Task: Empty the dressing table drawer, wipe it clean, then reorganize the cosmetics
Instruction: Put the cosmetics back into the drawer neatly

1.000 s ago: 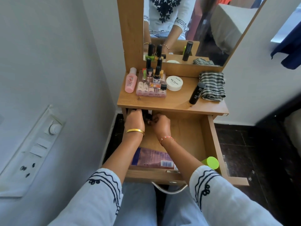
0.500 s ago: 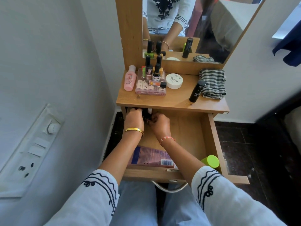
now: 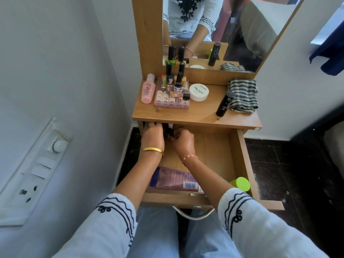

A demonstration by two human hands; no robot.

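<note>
White walls (image 3: pixel 55 62), dark speckled floor (image 3: pixel 290 170).

A single wide-angle view is taken from the head, directed forward and steeply down onto the open drawer (image 3: pixel 240 155) close below; the tabletop (image 3: pixel 197 114) and mirror (image 3: pixel 242 34) are framed just beyond

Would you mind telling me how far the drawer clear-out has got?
Partly emptied: cosmetics already stand on the tabletop. Both hands, left hand and right hand, work at small items at the drawer's back. A tube and green cap remain inside.
</note>
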